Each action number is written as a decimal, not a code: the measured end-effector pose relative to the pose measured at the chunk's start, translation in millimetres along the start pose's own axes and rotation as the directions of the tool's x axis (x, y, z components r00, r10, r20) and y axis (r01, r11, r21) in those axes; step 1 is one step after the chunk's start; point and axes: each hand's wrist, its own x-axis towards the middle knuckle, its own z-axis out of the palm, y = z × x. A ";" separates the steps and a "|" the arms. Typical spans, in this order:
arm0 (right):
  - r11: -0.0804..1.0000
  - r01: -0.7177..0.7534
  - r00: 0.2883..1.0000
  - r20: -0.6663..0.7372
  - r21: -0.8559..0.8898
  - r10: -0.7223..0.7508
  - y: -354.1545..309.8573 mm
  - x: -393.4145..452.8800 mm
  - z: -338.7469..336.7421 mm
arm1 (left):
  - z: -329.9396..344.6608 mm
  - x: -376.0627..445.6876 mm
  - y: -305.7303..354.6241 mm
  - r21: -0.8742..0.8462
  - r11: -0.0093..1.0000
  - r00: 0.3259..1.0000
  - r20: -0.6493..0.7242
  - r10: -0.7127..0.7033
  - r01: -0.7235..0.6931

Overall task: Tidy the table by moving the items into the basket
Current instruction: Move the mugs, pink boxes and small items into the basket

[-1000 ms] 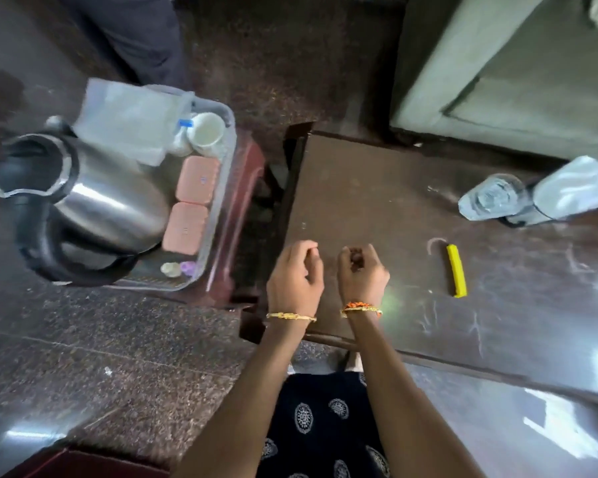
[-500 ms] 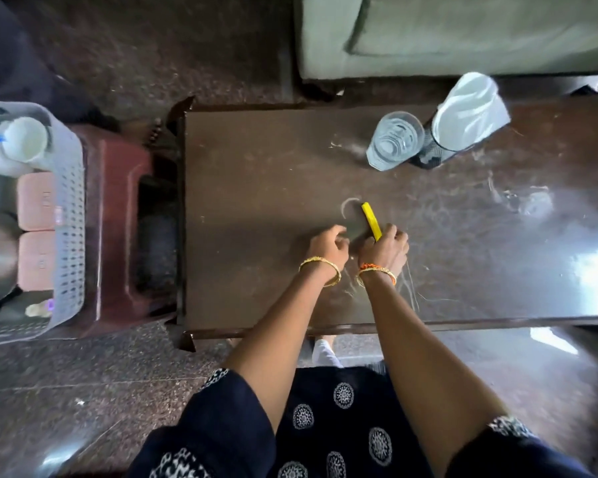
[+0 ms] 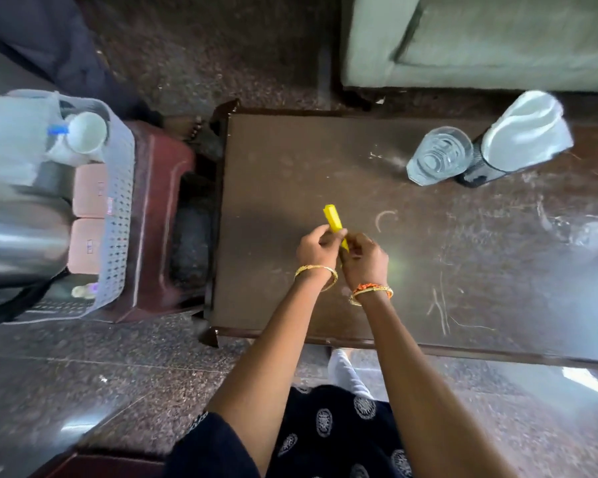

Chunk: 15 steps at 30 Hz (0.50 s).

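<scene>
Both hands meeting on one yellow marker [image 3: 334, 219], held just above the dark wooden table [image 3: 283, 160] near its middle. Left hand [image 3: 317, 249] curled round the marker's middle, thumb and fingers pinching; right hand [image 3: 363, 262] curled round the lower end, hiding it. Long axis running away from the body and tilted slightly left, free tip pointing to the table's far left corner. Whether that tip is the cap end: cannot tell. Gold bangle on the left wrist, orange and gold bangles on the right. Bare tabletop all around the hands, scratched and chalk-marked, with wide open surface toward the left edge and the near edge. Near the far edge, well apart from the hands, a clear drinking glass [image 3: 439, 156] and just beside it, to its right, a dark holder with white cloth [image 3: 522, 132] leaning from it. Beyond the table's left edge, a narrow gap, then a red plastic stool [image 3: 159, 219] bearing a pale perforated basket [image 3: 120, 215]. Inside the basket: steel kettle [image 3: 18, 232], two pink boxes [image 3: 87, 215], white cup [image 3: 87, 132], folded white paper. Speckled stone floor below; green cushioned seat past the far edge.
</scene>
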 end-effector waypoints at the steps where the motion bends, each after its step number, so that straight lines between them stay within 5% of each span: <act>1: 1.000 0.025 0.999 0.040 0.013 -0.026 -12.0 -5.3 7.2 | -17.7 -0.2 1.2 -0.069 0.998 0.998 -0.059 -0.002 -0.002; 10: 0.954 0.290 0.897 0.328 0.071 -0.297 -145.9 -44.3 68.0 | -187.9 -3.3 3.2 -0.449 0.879 0.907 -0.418 -0.050 -0.158; 15: 0.872 0.489 0.797 0.411 -0.005 -0.444 -227.9 -53.2 102.4 | -264.2 -20.6 -7.6 -0.220 0.924 0.811 -0.569 0.138 -0.311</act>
